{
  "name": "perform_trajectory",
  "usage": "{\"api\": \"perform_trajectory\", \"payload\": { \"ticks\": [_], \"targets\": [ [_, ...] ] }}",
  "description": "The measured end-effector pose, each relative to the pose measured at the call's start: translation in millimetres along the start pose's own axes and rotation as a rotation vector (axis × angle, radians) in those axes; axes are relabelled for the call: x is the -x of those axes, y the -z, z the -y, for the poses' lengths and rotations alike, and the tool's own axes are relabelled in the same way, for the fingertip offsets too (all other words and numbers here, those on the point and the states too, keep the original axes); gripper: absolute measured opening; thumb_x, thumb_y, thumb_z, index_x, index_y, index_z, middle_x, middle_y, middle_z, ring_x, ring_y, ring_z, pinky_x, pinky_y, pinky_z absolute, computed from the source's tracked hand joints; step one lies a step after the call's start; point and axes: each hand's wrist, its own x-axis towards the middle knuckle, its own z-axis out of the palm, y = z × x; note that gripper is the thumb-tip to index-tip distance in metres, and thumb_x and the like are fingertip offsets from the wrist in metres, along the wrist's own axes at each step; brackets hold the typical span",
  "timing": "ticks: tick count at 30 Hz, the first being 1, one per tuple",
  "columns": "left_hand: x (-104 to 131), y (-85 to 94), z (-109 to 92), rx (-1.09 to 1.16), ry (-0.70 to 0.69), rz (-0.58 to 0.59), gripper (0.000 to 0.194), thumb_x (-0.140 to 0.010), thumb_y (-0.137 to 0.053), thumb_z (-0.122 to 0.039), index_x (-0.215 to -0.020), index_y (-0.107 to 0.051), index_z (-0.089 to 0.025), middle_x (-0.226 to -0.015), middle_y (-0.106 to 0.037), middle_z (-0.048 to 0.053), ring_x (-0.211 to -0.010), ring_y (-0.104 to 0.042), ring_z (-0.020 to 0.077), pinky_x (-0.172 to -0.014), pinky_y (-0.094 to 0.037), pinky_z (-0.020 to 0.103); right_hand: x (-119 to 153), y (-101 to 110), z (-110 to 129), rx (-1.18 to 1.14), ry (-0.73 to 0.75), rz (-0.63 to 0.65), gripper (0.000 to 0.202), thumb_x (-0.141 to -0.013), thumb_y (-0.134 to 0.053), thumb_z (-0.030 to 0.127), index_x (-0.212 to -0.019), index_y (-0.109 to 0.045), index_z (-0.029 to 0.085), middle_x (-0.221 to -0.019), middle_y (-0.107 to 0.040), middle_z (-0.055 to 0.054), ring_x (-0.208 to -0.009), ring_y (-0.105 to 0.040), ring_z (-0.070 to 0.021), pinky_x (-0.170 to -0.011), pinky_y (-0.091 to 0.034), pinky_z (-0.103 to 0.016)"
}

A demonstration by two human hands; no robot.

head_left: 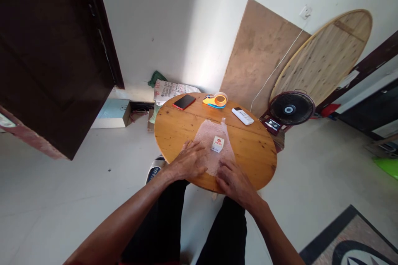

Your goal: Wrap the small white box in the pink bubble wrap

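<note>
A small white box with a red and orange label (218, 144) rests on a pinkish, see-through sheet of bubble wrap (209, 132), which is spread over a round wooden table (169, 128). My left hand (190, 160) lies on the sheet's left side with its fingers stretched out, just left of the box. On the near right part of the sheet, my right hand (234, 180) has its fingers slightly bent and apart, touching the wrap. Neither hand touches the box. A short piece of clear tape (223, 121) sticks up at the sheet's far edge.
Toward the table's far side are a red-edged phone (184, 102), an orange and blue tape dispenser (216, 100) and a white rectangular device (242, 116). A fan (291, 108) stands right of the table. Boards (264, 45) lean on the wall behind.
</note>
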Motion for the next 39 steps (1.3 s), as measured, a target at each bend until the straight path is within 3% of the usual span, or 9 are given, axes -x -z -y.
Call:
{"api": "perform_trajectory", "payload": {
  "ticks": [5,9,12,15,21,25,28,33,39],
  "targets": [
    [7.2,-8.1,-9.9,-0.017,-0.061,-0.033,0.051,-0.072,-0.067,-0.036,-0.12,-0.055,-0.023,-0.134,-0.051,0.007,-0.138,-0.029,0.0312,-0.116,-0.012,0.055,-2.9,-11.9,3.2,0.058,0.02,-0.1,0.019,-0.085,-0.044,0.01,-0.084,-0.062,0.018,-0.107,-0.067,-0.012,-0.098,-0.062,-0.0236,-0.088,-0.049,-0.041],
    [-1.4,-13.3,-9.7,-0.069,-0.044,-0.087,0.052,-0.073,-0.068,-0.032,-0.122,-0.055,-0.022,-0.132,-0.053,0.009,-0.136,-0.031,0.031,-0.116,-0.013,0.054,-8.5,0.7,1.9,-0.148,-0.08,-0.111,0.016,-0.09,-0.042,0.019,-0.089,-0.057,0.02,-0.109,-0.066,-0.01,-0.095,-0.064,-0.0197,-0.083,-0.051,-0.034],
    [-11.7,-17.2,-6.8,-0.093,-0.051,-0.165,0.037,-0.078,-0.062,-0.024,-0.114,-0.06,-0.021,-0.126,-0.057,0.008,-0.134,-0.035,0.0278,-0.116,-0.014,0.051,-14.3,16.1,0.1,-0.306,-0.162,-0.12,0.016,-0.092,-0.04,0.027,-0.09,-0.055,0.021,-0.112,-0.065,-0.009,-0.099,-0.063,-0.0198,-0.085,-0.049,-0.034],
    [-23.0,-17.7,-6.8,-0.075,-0.079,-0.223,0.015,-0.082,-0.055,-0.018,-0.093,-0.065,-0.021,-0.116,-0.063,0.005,-0.127,-0.043,0.0245,-0.115,-0.017,0.048,-19.9,26.8,-4.0,-0.405,-0.251,-0.059,0.02,-0.092,-0.042,0.035,-0.092,-0.056,0.021,-0.107,-0.066,-0.009,-0.096,-0.063,-0.0203,-0.082,-0.049,-0.034],
    [-49.0,-7.5,-5.8,0.042,0.017,-0.266,0.007,-0.079,-0.059,-0.022,-0.078,-0.064,-0.017,-0.094,-0.067,0.006,-0.098,-0.059,0.0214,-0.101,-0.039,0.038,-25.6,27.2,-23.6,-0.383,-0.282,0.078,0.054,-0.077,-0.064,0.042,-0.125,-0.049,0.021,-0.116,-0.063,-0.009,-0.099,-0.061,-0.0236,-0.082,-0.048,-0.036],
    [-70.5,-6.7,2.7,0.114,0.067,-0.245,0.012,-0.078,-0.058,-0.026,-0.077,-0.064,-0.016,-0.088,-0.068,0.007,-0.087,-0.061,0.0198,-0.086,-0.045,0.031,-34.7,25.8,-37.1,-0.38,-0.326,0.057,0.025,-0.085,-0.05,0.039,-0.093,-0.061,0.019,-0.082,-0.065,-0.003,-0.071,-0.058,-0.0179,-0.065,-0.044,-0.029],
    [-83.2,-6.4,5.5,0.138,0.162,-0.21,0.014,-0.077,-0.058,-0.027,-0.082,-0.066,-0.017,-0.087,-0.069,0.006,-0.082,-0.062,0.0194,-0.078,-0.046,0.029,-46.6,27.9,-44.4,-0.449,-0.349,-0.008,0.03,-0.087,-0.046,0.042,-0.072,-0.057,0.018,-0.068,-0.058,0.0,-0.063,-0.051,-0.0154,-0.059,-0.039,-0.027],
    [-93.4,-3.6,5.1,0.217,0.313,-0.141,0.019,-0.075,-0.059,-0.034,-0.083,-0.065,-0.018,-0.074,-0.067,0.002,-0.069,-0.059,0.0167,-0.063,-0.043,0.025,-63.6,28.3,-52.5,-0.513,-0.445,-0.072,0.031,-0.084,-0.049,0.044,-0.073,-0.059,0.017,-0.066,-0.056,0.001,-0.062,-0.048,-0.0146,-0.058,-0.036,-0.026],
    [-104.0,-29.2,20.1,0.46,0.257,-0.246,0.016,-0.073,-0.063,-0.032,-0.078,-0.063,-0.018,-0.073,-0.064,-0.001,-0.066,-0.056,0.0115,-0.061,-0.042,0.021,-68.9,19.5,-59.3,-0.574,-0.511,-0.101,0.032,-0.081,-0.052,0.045,-0.071,-0.058,0.015,-0.064,-0.054,0.001,-0.06,-0.045,-0.0136,-0.056,-0.035,-0.024]
  ]
}}
